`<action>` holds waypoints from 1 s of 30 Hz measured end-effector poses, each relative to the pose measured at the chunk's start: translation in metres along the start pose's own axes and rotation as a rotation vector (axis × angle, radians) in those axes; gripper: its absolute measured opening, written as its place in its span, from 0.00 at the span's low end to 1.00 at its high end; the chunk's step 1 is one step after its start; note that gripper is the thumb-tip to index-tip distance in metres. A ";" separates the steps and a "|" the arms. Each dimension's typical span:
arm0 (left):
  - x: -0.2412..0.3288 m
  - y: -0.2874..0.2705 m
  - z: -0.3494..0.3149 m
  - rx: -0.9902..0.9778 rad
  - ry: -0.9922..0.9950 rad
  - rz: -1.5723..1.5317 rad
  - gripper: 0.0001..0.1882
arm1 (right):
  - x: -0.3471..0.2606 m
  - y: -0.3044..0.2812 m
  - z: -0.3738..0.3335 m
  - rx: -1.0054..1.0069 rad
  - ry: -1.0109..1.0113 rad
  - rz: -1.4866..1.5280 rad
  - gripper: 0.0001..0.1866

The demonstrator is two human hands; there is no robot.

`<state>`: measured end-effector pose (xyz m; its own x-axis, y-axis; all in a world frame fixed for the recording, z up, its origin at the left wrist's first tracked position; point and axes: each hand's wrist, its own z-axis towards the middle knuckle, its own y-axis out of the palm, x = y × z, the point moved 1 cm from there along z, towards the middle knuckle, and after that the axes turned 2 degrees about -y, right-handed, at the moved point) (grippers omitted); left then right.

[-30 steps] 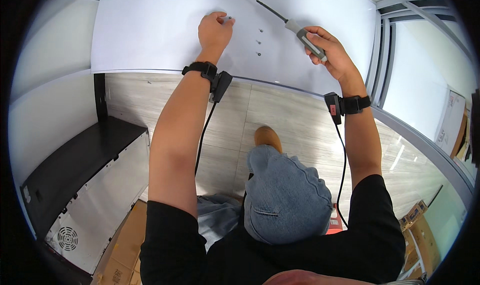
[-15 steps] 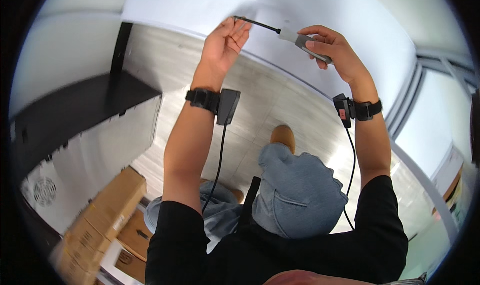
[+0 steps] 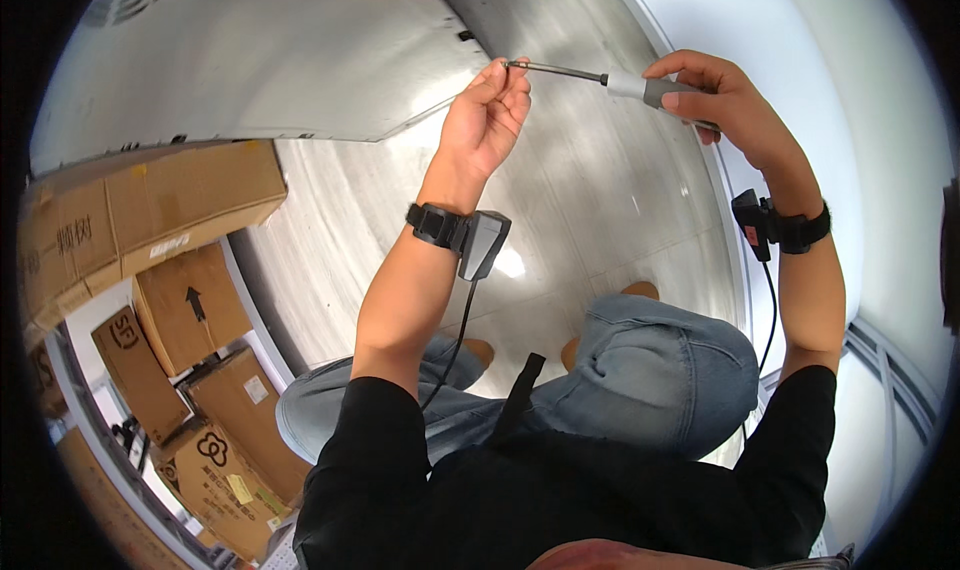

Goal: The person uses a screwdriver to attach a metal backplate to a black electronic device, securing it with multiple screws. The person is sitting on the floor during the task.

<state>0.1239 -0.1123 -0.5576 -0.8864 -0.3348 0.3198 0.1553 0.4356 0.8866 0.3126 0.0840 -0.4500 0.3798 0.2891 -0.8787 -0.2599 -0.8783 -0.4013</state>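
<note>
My right hand (image 3: 715, 95) is closed around the grey handle of a screwdriver (image 3: 640, 86), whose thin dark shaft points left. At the shaft's end, the thumb and fingertips of my left hand (image 3: 485, 115) are pinched together. A small dark piece shows between those fingertips, too small to make out; it touches or lies right at the screwdriver's tip. Both hands are held up in front of me over the floor, with my left palm partly turned upward.
A large light-grey metal cabinet panel (image 3: 280, 60) with a round vent stands at the upper left. Below it are several cardboard boxes (image 3: 190, 210), some on a rack. A white surface (image 3: 790, 100) runs along the right. Cables hang from black wrist devices (image 3: 485, 245).
I have turned left: the metal cabinet and boxes take up more of the view, and the white surface has shifted to the right. The screwdriver stays between my hands.
</note>
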 end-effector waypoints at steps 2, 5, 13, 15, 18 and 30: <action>0.016 -0.006 -0.030 0.018 0.023 -0.001 0.06 | -0.025 0.021 -0.006 -0.043 -0.020 -0.050 0.13; 0.034 -0.017 -0.055 0.037 0.057 -0.001 0.05 | -0.055 0.044 -0.005 -0.085 -0.052 -0.153 0.12; 0.116 -0.045 -0.113 0.143 0.103 0.014 0.04 | -0.142 0.137 0.008 -0.144 -0.108 -0.215 0.11; 0.141 -0.055 -0.124 0.119 0.122 -0.004 0.04 | -0.156 0.164 0.011 -0.140 -0.078 -0.174 0.12; 0.181 -0.076 -0.138 0.100 0.149 0.021 0.05 | -0.160 0.212 0.018 -0.117 -0.020 0.001 0.13; 0.263 -0.087 -0.150 0.267 0.206 0.380 0.11 | -0.164 0.387 0.014 0.042 0.135 0.670 0.14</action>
<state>-0.0577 -0.3638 -0.5005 -0.6803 -0.2575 0.6862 0.3089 0.7483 0.5871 0.1377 -0.2979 -0.4649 0.2312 -0.3644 -0.9021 -0.5108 -0.8346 0.2062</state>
